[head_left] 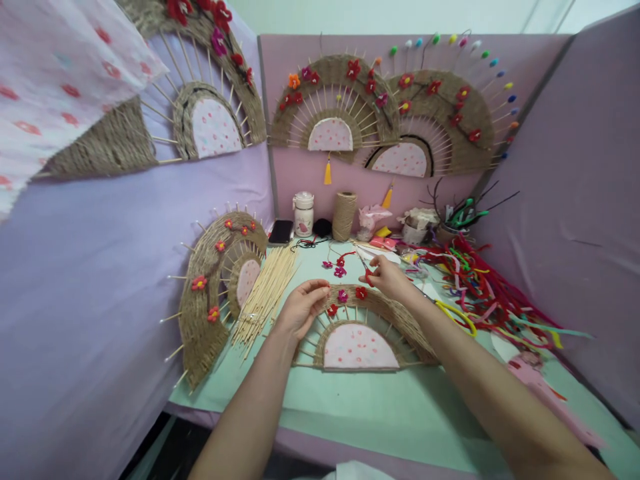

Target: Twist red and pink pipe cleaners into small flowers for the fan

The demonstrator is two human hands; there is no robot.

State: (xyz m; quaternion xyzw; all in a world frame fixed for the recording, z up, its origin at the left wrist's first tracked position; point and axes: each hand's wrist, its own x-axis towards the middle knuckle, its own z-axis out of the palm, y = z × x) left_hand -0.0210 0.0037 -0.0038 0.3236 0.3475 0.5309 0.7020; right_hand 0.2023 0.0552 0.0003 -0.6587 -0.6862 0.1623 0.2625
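Red-handled scissors (369, 275) are in my right hand (393, 279), its fingers closed on the handles and the blades pointing away and up-left. My left hand (304, 308) is pinched closed over the left side of a twine-woven fan (395, 313); what its fingertips hold is too small to make out, though a bit of red shows there. The fan lies on the table, with sticks as ribs and a pink-patterned cloth half-circle (361, 347) at its centre. Red and purple flowers (343, 296) sit on its upper band. Just beyond lie loose purple flowers (340, 271) with a red strip.
Bamboo sticks (267, 293) lie left of my left hand, beside another fan (200, 320) leaning on the wall. At the back stand a twine spool (344, 217), a white jar (303, 213) and a phone (281, 232). Yellow-handled scissors (457, 317) and colourful pipe cleaners (480, 287) lie right.
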